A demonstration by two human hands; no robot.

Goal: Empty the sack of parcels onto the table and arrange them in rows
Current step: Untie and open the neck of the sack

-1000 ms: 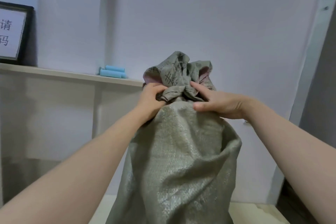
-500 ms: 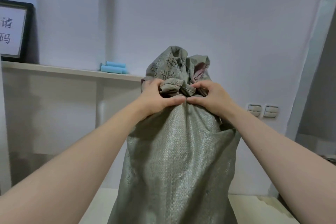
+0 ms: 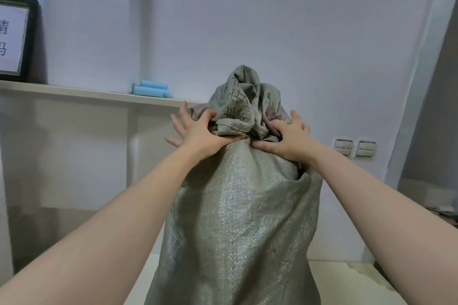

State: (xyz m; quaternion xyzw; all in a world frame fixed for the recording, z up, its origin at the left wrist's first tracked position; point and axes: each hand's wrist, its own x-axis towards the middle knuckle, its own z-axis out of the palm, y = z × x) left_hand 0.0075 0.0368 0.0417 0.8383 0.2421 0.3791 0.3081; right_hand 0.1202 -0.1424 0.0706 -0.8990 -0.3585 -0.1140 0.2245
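A tall grey-green woven sack (image 3: 238, 218) stands upright on the pale table (image 3: 347, 277) in front of me, its bunched neck twisted at the top with printed characters on it. My left hand (image 3: 198, 131) pinches the left side of the neck with thumb and forefinger, the other fingers spread out. My right hand (image 3: 287, 136) grips the right side of the neck, thumb under the bunched cloth and fingers dug into the folds. The parcels are hidden inside the sack.
A shelf (image 3: 86, 94) runs along the wall at the left, with light blue rolls (image 3: 151, 89) and a framed sign (image 3: 14, 37) on it. Wall switches (image 3: 354, 147) sit to the right. A dark door edge (image 3: 431, 131) stands at far right.
Both hands have shifted on the sack's neck: the thumbs now sit under the bunched cloth, the left fingers have spread open and the right fingers dig into the folds. The view has tilted slightly.
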